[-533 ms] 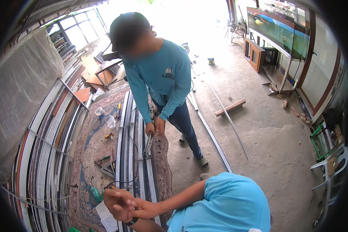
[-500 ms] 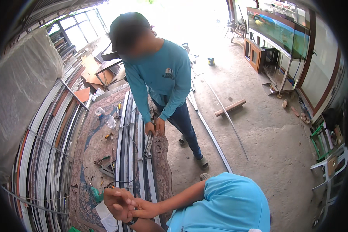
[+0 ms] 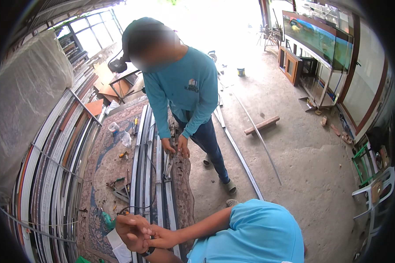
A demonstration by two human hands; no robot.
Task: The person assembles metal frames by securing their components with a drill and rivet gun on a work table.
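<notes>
My left hand [image 3: 132, 231] is raised at the lower edge, palm up, with loosely curled fingers and nothing visible in it. A dark band [image 3: 149, 251] circles its wrist. From the right, my right hand [image 3: 162, 238] reaches across and closes on the left wrist at the base of the palm. Below them run long grey metal profiles [image 3: 159, 193] on a patterned rug. Across from me a co-worker in a teal shirt [image 3: 180, 87] bends over the profiles, both hands [image 3: 175, 147] lowered beside a metal tool [image 3: 167, 168] whose kind I cannot make out.
A green power drill [image 3: 107, 220], white sheets [image 3: 118, 245] and hand tools [image 3: 120, 193] lie on the rug [image 3: 94, 175]. Stacked profiles [image 3: 48, 184] line the left. On the concrete floor lie a long bar [image 3: 243, 162] and a wooden block [image 3: 262, 125]; a white chair [image 3: 379, 188] stands right.
The co-worker's hands have come apart a little and lifted from the metal tool, and the co-worker's head has turned slightly. My hands stay clasped in nearly the same place.
</notes>
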